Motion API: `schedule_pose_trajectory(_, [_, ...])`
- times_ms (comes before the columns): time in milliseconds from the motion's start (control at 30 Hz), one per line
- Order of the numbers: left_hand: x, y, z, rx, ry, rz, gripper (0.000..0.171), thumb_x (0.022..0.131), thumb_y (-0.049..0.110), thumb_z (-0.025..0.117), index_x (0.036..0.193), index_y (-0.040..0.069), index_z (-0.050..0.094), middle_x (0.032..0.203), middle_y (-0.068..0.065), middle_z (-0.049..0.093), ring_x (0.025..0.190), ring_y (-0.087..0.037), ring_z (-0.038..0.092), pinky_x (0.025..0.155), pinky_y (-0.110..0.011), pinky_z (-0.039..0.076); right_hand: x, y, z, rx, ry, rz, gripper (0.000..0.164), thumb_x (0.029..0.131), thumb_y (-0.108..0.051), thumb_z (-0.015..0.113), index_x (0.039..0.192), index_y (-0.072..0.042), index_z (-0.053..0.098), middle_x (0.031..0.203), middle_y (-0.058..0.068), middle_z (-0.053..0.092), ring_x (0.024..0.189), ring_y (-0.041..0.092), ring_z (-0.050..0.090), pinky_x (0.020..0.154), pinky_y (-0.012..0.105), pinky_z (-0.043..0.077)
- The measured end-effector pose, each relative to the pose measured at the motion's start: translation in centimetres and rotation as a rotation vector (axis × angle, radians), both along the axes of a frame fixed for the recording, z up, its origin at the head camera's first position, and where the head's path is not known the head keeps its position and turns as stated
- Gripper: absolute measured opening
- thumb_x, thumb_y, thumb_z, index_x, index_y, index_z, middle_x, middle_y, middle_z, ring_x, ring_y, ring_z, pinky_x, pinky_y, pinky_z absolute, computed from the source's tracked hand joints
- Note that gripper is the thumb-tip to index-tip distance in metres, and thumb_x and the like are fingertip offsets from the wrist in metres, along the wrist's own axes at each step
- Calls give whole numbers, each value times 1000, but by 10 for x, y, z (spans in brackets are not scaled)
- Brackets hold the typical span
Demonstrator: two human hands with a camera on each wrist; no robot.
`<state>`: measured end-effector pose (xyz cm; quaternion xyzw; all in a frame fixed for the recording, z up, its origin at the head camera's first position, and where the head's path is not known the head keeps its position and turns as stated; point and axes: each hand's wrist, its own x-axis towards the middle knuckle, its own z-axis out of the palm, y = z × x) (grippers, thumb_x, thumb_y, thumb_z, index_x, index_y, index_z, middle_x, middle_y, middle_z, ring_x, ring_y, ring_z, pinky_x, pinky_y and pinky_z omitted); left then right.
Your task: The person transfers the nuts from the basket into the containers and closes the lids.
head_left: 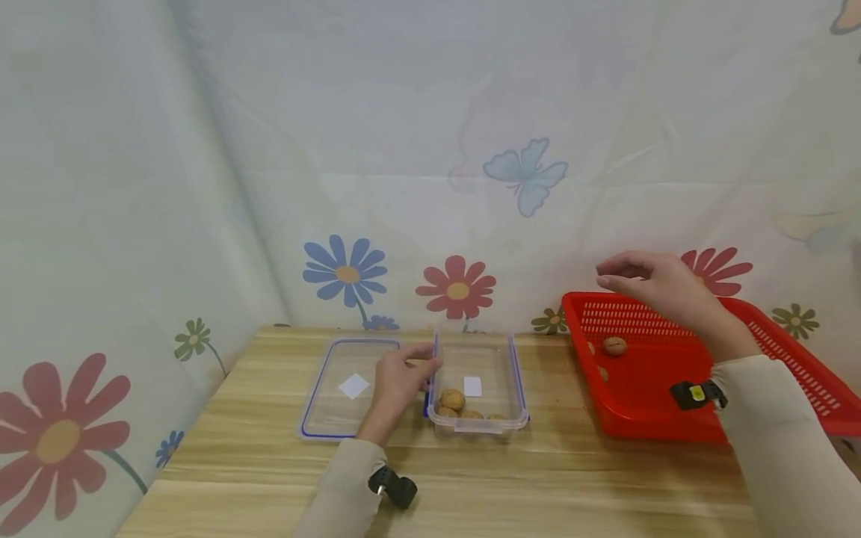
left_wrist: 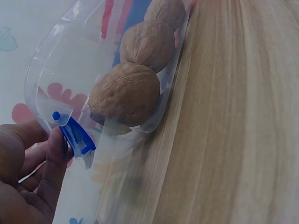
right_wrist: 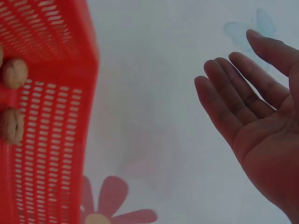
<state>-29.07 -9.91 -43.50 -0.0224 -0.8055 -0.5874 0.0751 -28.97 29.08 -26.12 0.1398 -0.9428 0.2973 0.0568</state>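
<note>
My left hand (head_left: 397, 379) pinches the left wall of a clear plastic food container (head_left: 479, 426), thumb and fingers at a blue clip (left_wrist: 77, 135) in the left wrist view. Inside the container several walnuts (head_left: 452, 400) lie at its near end, and a white label (head_left: 472, 386) shows at its bottom. Above the red plastic basket (head_left: 646, 430) at the right, my right hand (head_left: 662, 288) hangs in the air with relaxed fingers and holds nothing. A walnut (head_left: 614, 346) lies in the basket, with others partly hidden behind its left wall.
Left of the container a clear lid with a blue seal (head_left: 316, 388) lies flat on the wooden table (head_left: 538, 478), with a white label (head_left: 353, 386) on it. A flower-printed cloth (head_left: 377, 149) hangs behind the table and along its left side.
</note>
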Motion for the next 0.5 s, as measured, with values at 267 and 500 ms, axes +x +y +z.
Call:
schedule_pose_trajectory(267, [-2,0,-2,22,12,-6,29,93,9,83,121,1,78,109,-14,77,59,-17,70,58,-32,62,-21,27,-21,-30,-85,-38,53,104,-37,70,145,-4,61,139,22,65,119,38,62,104,60,53])
schedule_pose_trajectory(500, [-3,-1,-2,20,11,-9,29,93,8,82,121,0,78,111,-15,77,60,-16,70,58,-31,62,-34,42,-40,-55,-144,-22,53,104,-31,71,146,-1,59,138,25,65,118,43,62,101,60,55])
